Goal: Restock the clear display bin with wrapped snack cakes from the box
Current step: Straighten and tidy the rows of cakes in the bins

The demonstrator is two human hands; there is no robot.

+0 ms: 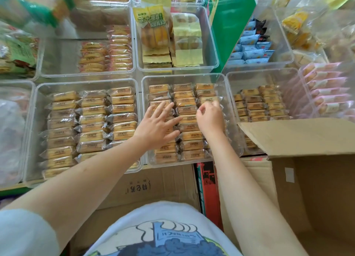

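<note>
The clear display bin (184,78) in the middle holds three rows of wrapped snack cakes (185,102) standing on edge. My left hand (157,124) lies flat, fingers spread, on the left row of cakes. My right hand (210,119) is over the right row, its fingertips curled and pinching a wrapped cake (208,100) near the back of that row. The open cardboard box (307,150) stands at the right, its flap raised; its inside shows no cakes from here.
Clear bins surround the middle one: a full bin of similar cakes (92,121) at left, a part-filled bin (261,103) at right, others behind with yellow packs (153,28) and blue packs (249,50). Cardboard cartons (153,188) sit below the shelf edge.
</note>
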